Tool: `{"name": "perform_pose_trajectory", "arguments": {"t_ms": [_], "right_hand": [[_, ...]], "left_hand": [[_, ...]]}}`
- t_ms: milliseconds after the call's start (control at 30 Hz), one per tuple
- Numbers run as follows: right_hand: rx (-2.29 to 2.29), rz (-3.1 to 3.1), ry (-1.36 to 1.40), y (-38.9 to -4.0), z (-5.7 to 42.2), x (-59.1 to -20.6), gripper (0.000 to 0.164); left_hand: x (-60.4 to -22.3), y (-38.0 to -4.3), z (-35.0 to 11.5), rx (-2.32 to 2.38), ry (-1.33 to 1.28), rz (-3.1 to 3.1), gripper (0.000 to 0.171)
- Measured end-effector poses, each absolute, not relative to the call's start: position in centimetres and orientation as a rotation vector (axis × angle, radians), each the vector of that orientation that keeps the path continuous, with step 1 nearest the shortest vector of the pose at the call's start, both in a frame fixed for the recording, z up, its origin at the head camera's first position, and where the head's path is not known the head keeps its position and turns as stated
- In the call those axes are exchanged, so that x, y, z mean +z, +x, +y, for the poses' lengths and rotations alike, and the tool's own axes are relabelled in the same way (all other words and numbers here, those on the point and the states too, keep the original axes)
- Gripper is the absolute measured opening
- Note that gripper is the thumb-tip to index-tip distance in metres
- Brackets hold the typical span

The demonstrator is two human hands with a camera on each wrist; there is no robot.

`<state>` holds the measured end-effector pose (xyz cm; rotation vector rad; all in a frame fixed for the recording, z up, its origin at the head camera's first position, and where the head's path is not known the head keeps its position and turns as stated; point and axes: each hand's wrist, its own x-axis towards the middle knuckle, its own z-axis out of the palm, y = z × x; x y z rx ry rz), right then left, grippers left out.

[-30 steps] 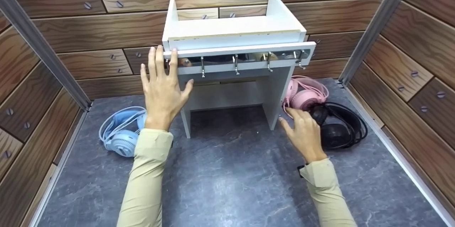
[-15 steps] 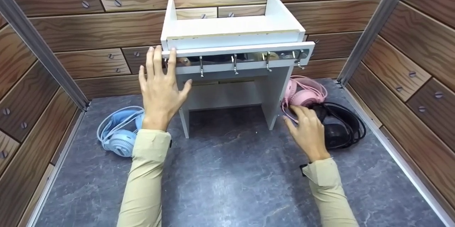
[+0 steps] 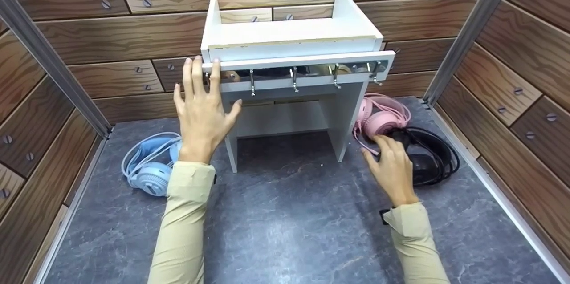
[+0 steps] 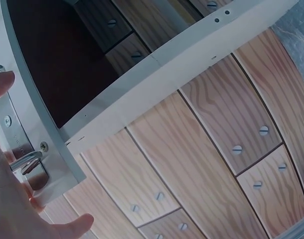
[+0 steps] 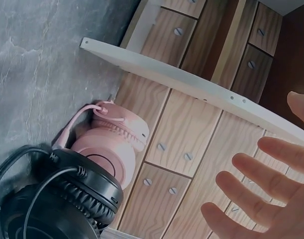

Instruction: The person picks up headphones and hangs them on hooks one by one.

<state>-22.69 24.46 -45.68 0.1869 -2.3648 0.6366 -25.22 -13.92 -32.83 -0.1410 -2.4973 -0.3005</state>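
Note:
A white shelf unit [image 3: 294, 32] stands on the grey floor, with a metal hook rail [image 3: 314, 80] across its front. My left hand [image 3: 201, 115] lies against the rail's left end with its fingers extended upward. In the left wrist view a hook [image 4: 26, 162] shows close beside that hand. My right hand [image 3: 392, 166] is to the right of the unit, holding nothing, and its fingers [image 5: 268, 177] are spread in the right wrist view. Near it lie black headphones [image 3: 429, 168] and pink headphones [image 3: 385, 121], the black pair partly hidden behind the hand.
Light blue headphones [image 3: 153, 177] lie on the left, partly behind the left wrist. Wood-patterned walls [image 3: 111, 43] surround the grey marbled surface [image 3: 276, 230] at the back and both sides. The unit's side panel [image 3: 349, 119] rises between its inside and the pink headphones.
My right hand has drawn a little to the right and toward me, away from the shelf's side panel. The left hand stays at the rail. The headphones have not moved.

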Motion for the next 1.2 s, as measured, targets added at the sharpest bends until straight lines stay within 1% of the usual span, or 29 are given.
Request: {"name": "perform_pose_trajectory", "arguments": {"t_ms": [633, 900, 1200], "right_hand": [[0.653, -2.396, 0.102, -22.5, 25.2, -45.8, 0.039], [0.65, -2.385, 0.112, -22.4, 25.2, -46.6, 0.038], [0.663, -2.385, 0.099, -22.6, 25.5, -46.6, 0.038]], "left_hand": [[-32.5, -25.1, -14.0, -0.316, -0.135, -2.553, 0.092], [-32.7, -25.2, -13.7, -0.315, -0.138, -2.544, 0.093], [-32.7, -25.2, -13.9, -0.306, -0.125, -2.545, 0.093]]}}
